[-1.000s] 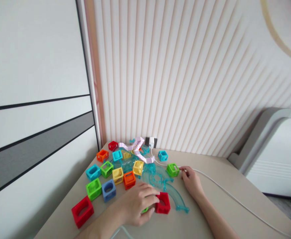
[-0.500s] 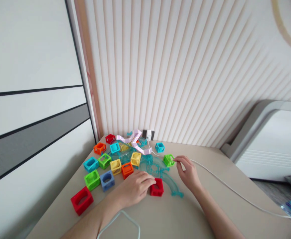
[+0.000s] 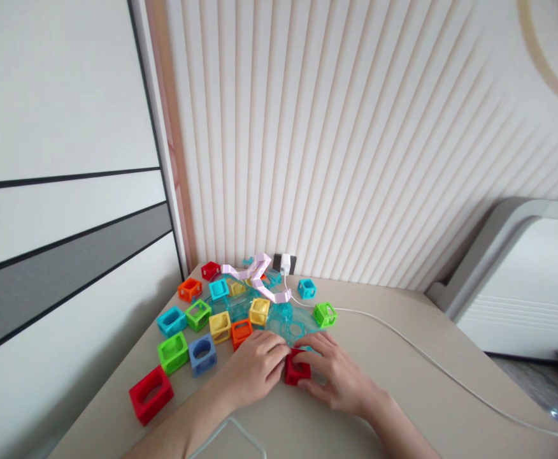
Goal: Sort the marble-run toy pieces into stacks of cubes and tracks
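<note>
A small red block (image 3: 297, 372) with a round hole stands on the table between my hands. My right hand (image 3: 339, 376) reaches over it from the right, its thumb at the near side and its fingers across the top and far side. At the block's left edge are the closed fingertips of my left hand (image 3: 255, 366); their undersides are hidden. Just left of that hand sit an orange block (image 3: 241, 332) and a blue block (image 3: 203, 354). Beyond both hands lie clear teal track pieces (image 3: 291, 325), partly covered by my right fingers.
Several coloured blocks crowd the left, including a larger red block (image 3: 151, 394). A green block (image 3: 325, 314) and a cyan block (image 3: 306, 288) stand farther back. A pale purple zigzag piece (image 3: 260, 277) lies over the track parts. A white cable (image 3: 417, 347) crosses the right side.
My right hand has left the green block and come left and nearer, onto the small red block. My left hand stays beside the red block, its fingers shifted slightly back to the edge.
</note>
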`<control>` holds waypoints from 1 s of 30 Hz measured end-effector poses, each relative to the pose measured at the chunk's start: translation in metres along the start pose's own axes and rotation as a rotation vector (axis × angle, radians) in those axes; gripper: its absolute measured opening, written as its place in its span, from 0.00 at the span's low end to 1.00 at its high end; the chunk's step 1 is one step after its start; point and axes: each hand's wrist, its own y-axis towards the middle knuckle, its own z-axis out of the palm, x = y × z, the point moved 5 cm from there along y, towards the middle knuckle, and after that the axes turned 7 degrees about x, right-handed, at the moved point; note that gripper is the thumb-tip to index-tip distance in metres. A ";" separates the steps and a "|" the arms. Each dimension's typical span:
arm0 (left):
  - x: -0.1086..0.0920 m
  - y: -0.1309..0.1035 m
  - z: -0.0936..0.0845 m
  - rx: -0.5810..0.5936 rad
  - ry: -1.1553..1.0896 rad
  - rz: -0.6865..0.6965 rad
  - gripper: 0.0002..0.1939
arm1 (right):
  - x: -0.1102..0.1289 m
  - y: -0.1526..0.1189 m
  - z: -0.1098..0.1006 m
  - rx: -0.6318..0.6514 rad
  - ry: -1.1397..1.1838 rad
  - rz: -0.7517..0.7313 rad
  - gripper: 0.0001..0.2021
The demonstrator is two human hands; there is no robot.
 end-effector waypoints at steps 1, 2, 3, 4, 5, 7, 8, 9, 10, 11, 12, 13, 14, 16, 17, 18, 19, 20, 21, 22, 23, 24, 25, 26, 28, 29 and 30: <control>0.000 0.000 0.001 0.003 0.003 0.000 0.10 | -0.001 0.000 0.000 -0.009 0.004 -0.002 0.11; 0.000 0.000 0.002 0.007 0.001 -0.004 0.10 | -0.002 -0.001 0.001 -0.018 0.010 -0.007 0.10; 0.001 0.000 0.002 0.013 -0.005 -0.009 0.10 | -0.002 -0.001 0.001 -0.028 0.017 -0.009 0.08; 0.001 0.000 0.003 0.019 -0.013 -0.017 0.11 | -0.003 -0.002 0.001 -0.039 0.026 -0.006 0.07; 0.002 0.000 0.003 0.022 -0.023 -0.026 0.13 | -0.004 -0.002 0.001 -0.055 0.037 0.003 0.06; 0.002 0.000 0.002 0.021 -0.044 -0.041 0.18 | -0.006 -0.004 0.000 -0.096 0.076 0.034 0.06; 0.003 0.000 0.001 0.013 -0.052 -0.047 0.20 | -0.008 -0.005 0.000 -0.123 0.109 0.054 0.06; 0.003 -0.001 -0.001 0.001 -0.060 -0.054 0.23 | -0.009 -0.006 0.000 -0.152 0.153 0.075 0.06; 0.003 -0.001 -0.003 -0.012 -0.065 -0.061 0.25 | -0.010 -0.007 0.000 -0.181 0.205 0.095 0.07; 0.004 -0.001 -0.005 -0.024 -0.069 -0.066 0.26 | -0.012 -0.008 0.001 -0.209 0.262 0.115 0.07; 0.004 -0.002 -0.007 -0.037 -0.073 -0.066 0.27 | -0.013 -0.008 0.002 -0.239 0.323 0.131 0.07; 0.004 -0.003 -0.009 -0.047 -0.077 -0.062 0.28 | -0.014 -0.009 0.004 -0.269 0.382 0.145 0.08; 0.004 -0.003 -0.010 -0.055 -0.081 -0.053 0.29 | -0.015 -0.009 0.006 -0.298 0.437 0.158 0.09; 0.004 -0.005 -0.012 -0.073 -0.082 -0.029 0.31 | -0.017 -0.010 0.011 -0.349 0.524 0.180 0.10; 0.004 -0.005 -0.012 -0.084 -0.081 -0.017 0.32 | -0.017 -0.010 0.014 -0.368 0.555 0.187 0.10; 0.004 -0.006 -0.011 -0.095 -0.079 -0.009 0.33 | -0.017 -0.009 0.016 -0.378 0.575 0.190 0.10; 0.005 -0.006 -0.010 -0.110 -0.078 -0.006 0.33 | -0.016 -0.009 0.019 -0.376 0.582 0.187 0.10; 0.006 -0.006 -0.009 -0.130 -0.076 -0.005 0.32 | -0.015 -0.008 0.021 -0.367 0.575 0.178 0.09; 0.006 -0.006 -0.008 -0.149 -0.073 -0.003 0.32 | -0.014 -0.007 0.022 -0.355 0.553 0.164 0.09; 0.007 -0.006 -0.008 -0.168 -0.069 0.000 0.31 | -0.012 -0.007 0.023 -0.338 0.517 0.149 0.08; 0.007 -0.005 -0.008 -0.186 -0.065 0.004 0.31 | -0.011 -0.006 0.023 -0.318 0.474 0.137 0.08; 0.007 -0.005 -0.008 -0.203 -0.059 0.010 0.31 | -0.009 -0.006 0.023 -0.300 0.427 0.125 0.08; 0.007 -0.005 -0.009 -0.219 -0.053 0.016 0.31 | -0.008 -0.006 0.022 -0.287 0.384 0.113 0.08; 0.007 -0.005 -0.009 -0.234 -0.047 0.019 0.31 | -0.008 -0.006 0.021 -0.280 0.349 0.104 0.09; 0.006 -0.006 -0.012 -0.273 -0.033 0.020 0.32 | -0.008 -0.007 0.019 -0.281 0.302 0.089 0.10; 0.006 -0.007 -0.014 -0.294 -0.023 0.021 0.31 | -0.009 -0.007 0.018 -0.289 0.288 0.082 0.11; 0.005 -0.008 -0.015 -0.316 -0.011 0.024 0.31 | -0.009 -0.007 0.017 -0.295 0.278 0.076 0.11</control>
